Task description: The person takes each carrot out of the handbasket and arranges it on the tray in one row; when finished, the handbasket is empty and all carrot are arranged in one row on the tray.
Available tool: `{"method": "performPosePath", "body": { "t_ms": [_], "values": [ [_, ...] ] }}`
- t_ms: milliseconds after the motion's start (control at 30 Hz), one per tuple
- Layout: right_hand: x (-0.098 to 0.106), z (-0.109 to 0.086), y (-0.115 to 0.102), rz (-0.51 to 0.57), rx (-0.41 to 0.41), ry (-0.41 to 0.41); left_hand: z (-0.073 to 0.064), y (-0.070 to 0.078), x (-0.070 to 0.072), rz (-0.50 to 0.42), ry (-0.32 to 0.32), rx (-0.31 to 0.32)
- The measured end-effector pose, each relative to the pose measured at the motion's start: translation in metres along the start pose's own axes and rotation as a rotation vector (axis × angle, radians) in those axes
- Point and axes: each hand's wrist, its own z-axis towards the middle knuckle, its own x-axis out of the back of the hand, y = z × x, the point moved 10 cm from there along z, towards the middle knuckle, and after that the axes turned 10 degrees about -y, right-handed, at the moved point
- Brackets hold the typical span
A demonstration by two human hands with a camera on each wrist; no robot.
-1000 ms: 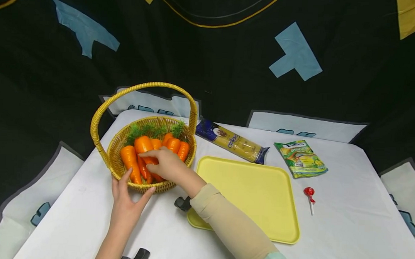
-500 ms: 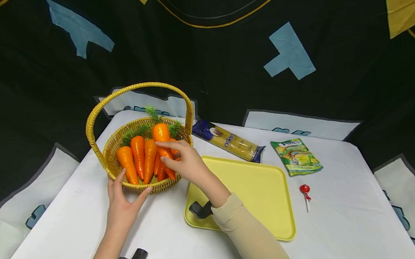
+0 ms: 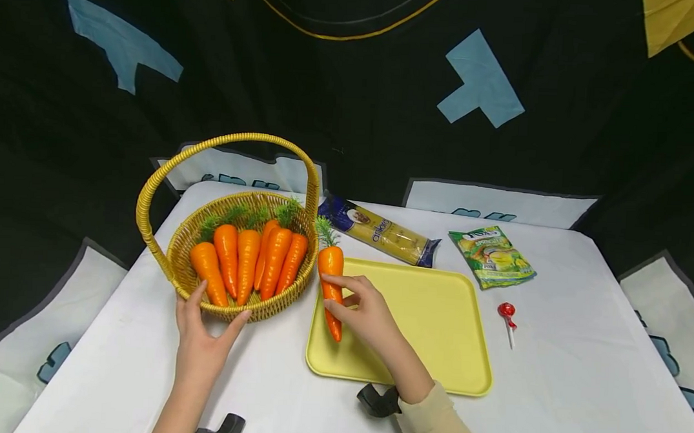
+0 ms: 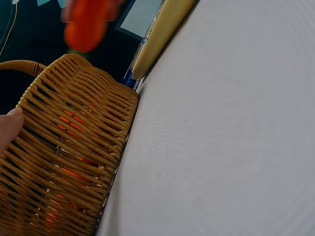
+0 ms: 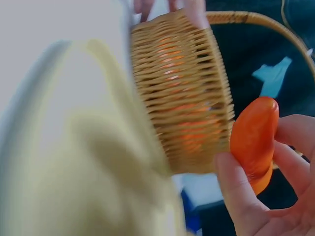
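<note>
My right hand (image 3: 365,308) pinches an orange carrot (image 3: 331,262) with a green leafy top between thumb and fingers, over the left side of the yellow tray (image 3: 412,323). Its tip points toward me. In the right wrist view, the same carrot (image 5: 253,137) shows between the thumb and fingers, in front of the basket. My left hand (image 3: 204,346) holds the near rim of the yellow wicker basket (image 3: 273,309), fingers and thumb spread along it. Several carrots (image 3: 247,264) lie side by side inside, leafy tops toward the back.
Behind the tray lies a pasta packet (image 3: 381,234), close to the basket's right side. A green soup packet (image 3: 492,256) and a red lollipop (image 3: 507,311) rest right of the tray on the white table. The basket's tall handle (image 3: 234,137) arches above it.
My right hand has taken a carrot out of the basket and carried it right, over the tray's left edge. My left hand has stayed on the basket rim.
</note>
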Motion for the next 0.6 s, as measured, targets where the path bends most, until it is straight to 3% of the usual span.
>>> {"method": "performPosePath", "body": {
  "t_ms": [267,600],
  "values": [
    [-0.013,-0.002,0.033,-0.114,-0.11,-0.013,0.0,0.0,-0.001,-0.018,-0.007,0.001],
    [-0.025,-0.003,0.028,-0.318,-0.144,0.002,0.0,0.003,0.001,0.006,0.002,-0.027]
  ]
}}
